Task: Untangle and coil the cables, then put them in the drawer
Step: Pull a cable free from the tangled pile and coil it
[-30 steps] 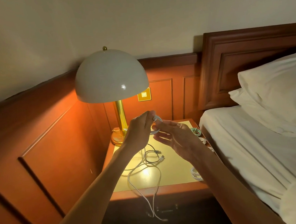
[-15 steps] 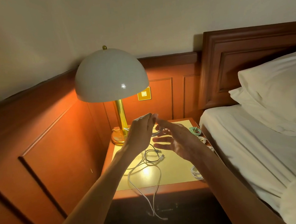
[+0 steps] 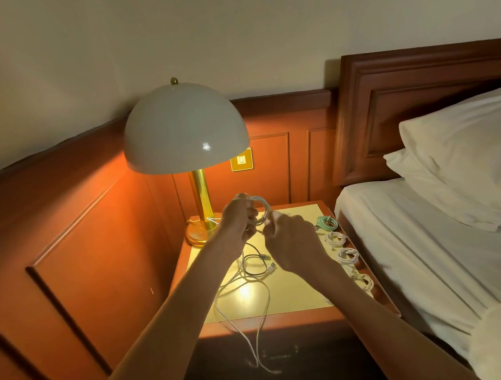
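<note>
Shade (image 3: 185,128): glossy, smooth, white, bright highlight; plastic or metal, cannot tell. Stem (image 3: 202,194): polished yellow metal, mirror-like. Switch plate (image 3: 241,160): same shiny yellow look. Nightstand top (image 3: 296,292): smooth, glossy, yellow, reflects light; rim wood. Panelling (image 3: 79,237), headboard (image 3: 388,109): varnished wood, satin sheen. Wall (image 3: 228,38): matt paint. Pillow (image 3: 469,153), sheet (image 3: 432,249): white cloth, matt, soft creases. Cable (image 3: 265,208): smooth white plastic sheath. Green coil (image 3: 327,223): texture too small to tell.

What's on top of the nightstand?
Lamp, loose cables, a teal coil and three white coils along the bed-side edge. Left hand and right hand cover part of the top; beneath them, unseen.
</note>
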The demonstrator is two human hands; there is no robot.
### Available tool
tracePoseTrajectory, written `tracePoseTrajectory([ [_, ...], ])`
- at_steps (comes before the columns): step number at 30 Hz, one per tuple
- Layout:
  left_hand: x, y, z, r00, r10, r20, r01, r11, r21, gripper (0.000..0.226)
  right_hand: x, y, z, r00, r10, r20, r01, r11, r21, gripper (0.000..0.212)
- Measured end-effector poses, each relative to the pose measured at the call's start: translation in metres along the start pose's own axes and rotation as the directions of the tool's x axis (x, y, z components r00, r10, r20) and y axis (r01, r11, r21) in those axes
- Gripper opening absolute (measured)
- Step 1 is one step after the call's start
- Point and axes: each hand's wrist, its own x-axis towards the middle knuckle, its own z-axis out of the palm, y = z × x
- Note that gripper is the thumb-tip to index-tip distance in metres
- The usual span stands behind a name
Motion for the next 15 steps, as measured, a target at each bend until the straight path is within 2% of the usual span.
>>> tracePoseTrajectory([
  [2,-0.001,0.002,0.002,0.994,-0.11,0.023,0.112,0.989,-0.1,0.039,-0.005,0.0,0.002,0.999,-0.032,0.029,0.03,0.997,0.066,0.036],
  [4,0.0,-0.002,0.004,0.997,-0.081,0.009,0.082,0.996,-0.023,0.035,-0.009,0.0,0.0,0.996,-0.061,0.061,0.055,0.994,0.09,0.049],
  [5,0.002,-0.004,0.005,0.999,-0.044,-0.001,0.044,0.999,0.024,0.032,-0.009,0.002,-0.002,0.995,-0.034,0.091,0.021,0.99,0.138,0.051],
  [6,0.005,-0.007,0.006,1.0,-0.005,-0.01,0.006,0.998,0.058,0.031,-0.01,0.004,-0.004,0.99,0.018,0.137,-0.057,0.958,0.282,0.045],
  [8,0.008,-0.012,0.008,0.997,0.074,-0.022,-0.071,0.989,0.13,0.037,-0.009,0.007,-0.006,0.964,0.111,0.24,-0.228,0.812,0.538,0.035],
  [9,0.009,-0.015,0.008,0.995,0.101,-0.017,-0.097,0.983,0.154,0.039,-0.009,0.008,-0.007,0.949,0.141,0.283,-0.288,0.758,0.586,0.033],
  [12,0.01,-0.02,0.009,0.991,0.131,0.012,-0.131,0.979,0.154,0.039,-0.013,0.012,-0.009,0.911,0.184,0.368,-0.393,0.656,0.645,0.031],
  [15,0.01,-0.023,0.01,0.988,0.155,0.027,-0.157,0.975,0.156,0.037,-0.012,0.018,-0.016,0.9,0.121,0.418,-0.385,0.67,0.635,0.032],
])
